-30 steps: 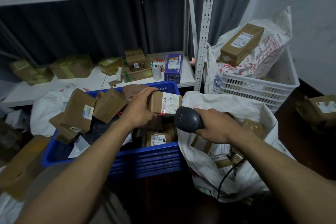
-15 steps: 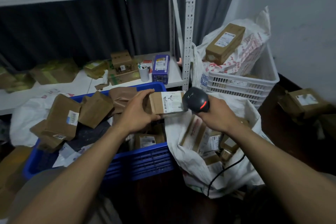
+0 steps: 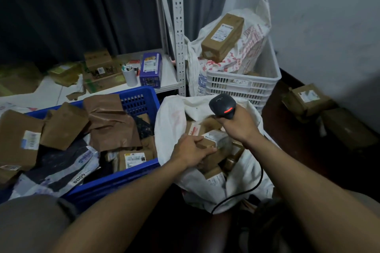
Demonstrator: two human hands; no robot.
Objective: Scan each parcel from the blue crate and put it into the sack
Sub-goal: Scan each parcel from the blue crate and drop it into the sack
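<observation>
Beside the heaped blue crate [image 3: 115,183], the left hand [image 3: 191,153] grips a brown parcel [image 3: 214,139] atop the pile inside the white sack [image 3: 168,127], and released on that slope it could tumble over the slack rim, its long axis lying left-to-right, label end toward the right hand [image 3: 239,127] clutching the scanner [image 3: 223,107].

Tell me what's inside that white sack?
The white woven sack holds small brown cardboard parcels; the left hand grips one labelled parcel on top. Anything deeper is covered by them.

blue crate [image 3: 123,178] cut by left edge, label on parcel [image 3: 220,139] blurred
</observation>
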